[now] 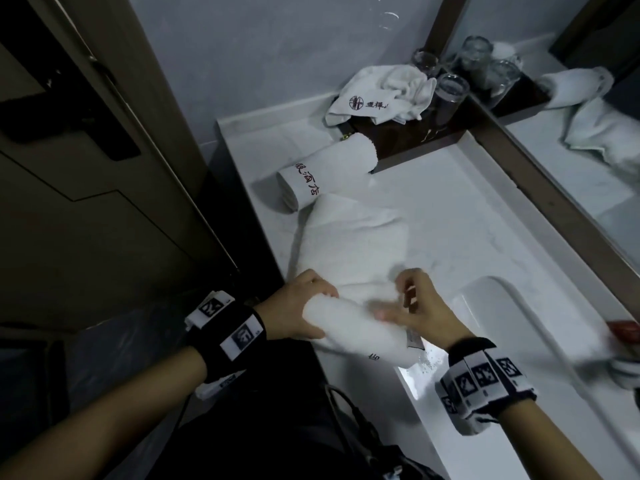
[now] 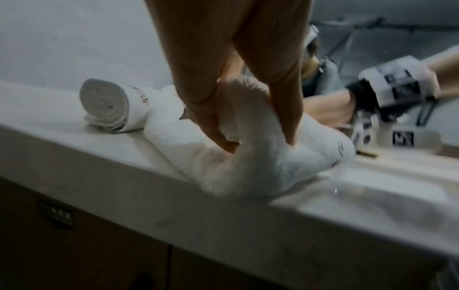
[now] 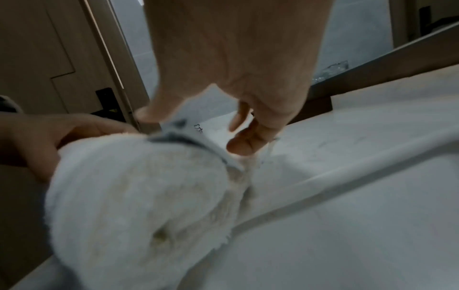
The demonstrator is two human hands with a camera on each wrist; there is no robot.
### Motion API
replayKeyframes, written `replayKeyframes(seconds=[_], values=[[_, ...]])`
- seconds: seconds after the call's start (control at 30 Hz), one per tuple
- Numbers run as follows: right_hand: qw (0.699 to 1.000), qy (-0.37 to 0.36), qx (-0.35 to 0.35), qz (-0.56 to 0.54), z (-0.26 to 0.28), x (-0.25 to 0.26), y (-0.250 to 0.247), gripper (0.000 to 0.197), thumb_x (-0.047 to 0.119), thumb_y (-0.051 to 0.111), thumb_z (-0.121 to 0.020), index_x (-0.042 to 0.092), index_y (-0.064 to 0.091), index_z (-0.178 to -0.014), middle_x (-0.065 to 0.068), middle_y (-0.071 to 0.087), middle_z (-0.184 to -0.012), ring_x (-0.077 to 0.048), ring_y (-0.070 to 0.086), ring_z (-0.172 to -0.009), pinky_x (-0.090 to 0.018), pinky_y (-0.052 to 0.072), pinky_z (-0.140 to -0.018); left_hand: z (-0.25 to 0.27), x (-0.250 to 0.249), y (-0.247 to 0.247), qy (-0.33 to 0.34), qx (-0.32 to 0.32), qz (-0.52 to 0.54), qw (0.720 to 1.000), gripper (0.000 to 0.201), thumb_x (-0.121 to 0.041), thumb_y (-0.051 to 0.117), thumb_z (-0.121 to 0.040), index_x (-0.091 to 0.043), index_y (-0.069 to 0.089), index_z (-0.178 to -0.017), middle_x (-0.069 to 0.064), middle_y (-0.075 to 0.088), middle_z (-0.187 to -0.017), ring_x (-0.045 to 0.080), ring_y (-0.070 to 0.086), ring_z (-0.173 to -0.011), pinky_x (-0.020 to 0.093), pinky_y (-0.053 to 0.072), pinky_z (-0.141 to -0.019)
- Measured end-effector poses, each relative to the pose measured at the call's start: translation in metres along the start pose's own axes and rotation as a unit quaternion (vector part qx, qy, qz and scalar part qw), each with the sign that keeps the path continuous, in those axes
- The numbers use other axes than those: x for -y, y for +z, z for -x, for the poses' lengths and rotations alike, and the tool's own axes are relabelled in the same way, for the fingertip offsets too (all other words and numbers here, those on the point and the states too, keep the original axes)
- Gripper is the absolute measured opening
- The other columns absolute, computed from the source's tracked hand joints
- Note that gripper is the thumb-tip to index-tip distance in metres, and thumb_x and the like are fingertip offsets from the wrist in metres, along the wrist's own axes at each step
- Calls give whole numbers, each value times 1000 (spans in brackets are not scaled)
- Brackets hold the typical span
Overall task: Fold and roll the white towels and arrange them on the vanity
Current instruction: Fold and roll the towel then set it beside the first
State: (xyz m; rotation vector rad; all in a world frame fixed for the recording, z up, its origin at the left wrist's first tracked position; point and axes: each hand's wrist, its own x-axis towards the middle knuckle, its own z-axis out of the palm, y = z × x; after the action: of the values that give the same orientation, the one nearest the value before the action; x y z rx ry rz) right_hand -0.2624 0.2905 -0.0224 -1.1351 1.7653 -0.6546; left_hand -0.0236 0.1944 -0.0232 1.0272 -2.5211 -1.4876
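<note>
Towel (image 1: 349,268) half-rolled, roll lying across counter edge

White towel (image 1: 349,258) half-rolled, vanity (image 1: 467,216) edge

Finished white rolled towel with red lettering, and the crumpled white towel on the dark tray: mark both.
Finished white rolled towel (image 1: 329,168), head view, middle of its side.
Crumpled white towel (image 1: 372,95), head view, flat logo panel.

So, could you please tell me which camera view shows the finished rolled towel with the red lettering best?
The head view: the rolled towel lies whole on the vanity top with its red characters facing the camera. The left wrist view shows mainly its spiral end and a blurred trace of red. The right wrist view shows only a sliver of lettering past the fingers.
</note>
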Motion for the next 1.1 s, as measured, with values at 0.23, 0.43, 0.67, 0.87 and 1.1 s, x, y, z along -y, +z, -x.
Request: replayKeyframes(seconds=[0.23, 0.43, 0.67, 0.87, 1.1], values=[[977, -76, 184, 73, 16, -1, 14, 78, 14, 86, -58, 49, 45, -115, 10, 44, -119, 1, 43, -112, -9, 39, -91, 22, 19, 3, -22, -36, 34, 998, 66, -39, 83, -59, -13, 62, -117, -8, 51, -108, 10, 52, -105, 10, 33, -89], [991, 8, 113, -74, 12, -13, 6, 44, 21, 80, -71, 37, 64, -109, 9, 58, -111, -8, 55, -105, -15, 46, -85, 19, 24, -1, -128, -19, 108, 986, 60, -61, 65, -59, -34, 57, -112, -5, 57, -116, 12, 53, -108, 30, 43, -99], [933, 159, -42, -319, -9, -7, 12, 32, 17, 74, -74, 9, 59, -101, -11, 67, -98, -18, 70, -71, -28, 54, -54, 7, 17, -5, 109, -90, -189, 972, 65, -42, 63, -71, -12, 50, -127, 9, 47, -128, 25, 47, -116, 37, 41, -102], [983, 30, -164, -81, -8, 4, 15, 40, 48, 70, -74, 29, 55, -105, 12, 56, -110, -2, 55, -100, -15, 44, -78, -23, 32, -26, 10, -37, -53, 998, 70, -18, 83, -65, -12, 53, -128, 10, 55, -128, 19, 51, -118, 16, 33, -98], [985, 38, -120, -122, -18, 3, 4, 41, 35, 77, -71, 37, 57, -107, 14, 61, -108, 0, 58, -99, -14, 48, -75, -66, 27, -64, -36, -10, 25, 999, 43, -33, 69, -80, -26, 44, -115, 5, 39, -118, 26, 46, -110, 26, 36, -91]])
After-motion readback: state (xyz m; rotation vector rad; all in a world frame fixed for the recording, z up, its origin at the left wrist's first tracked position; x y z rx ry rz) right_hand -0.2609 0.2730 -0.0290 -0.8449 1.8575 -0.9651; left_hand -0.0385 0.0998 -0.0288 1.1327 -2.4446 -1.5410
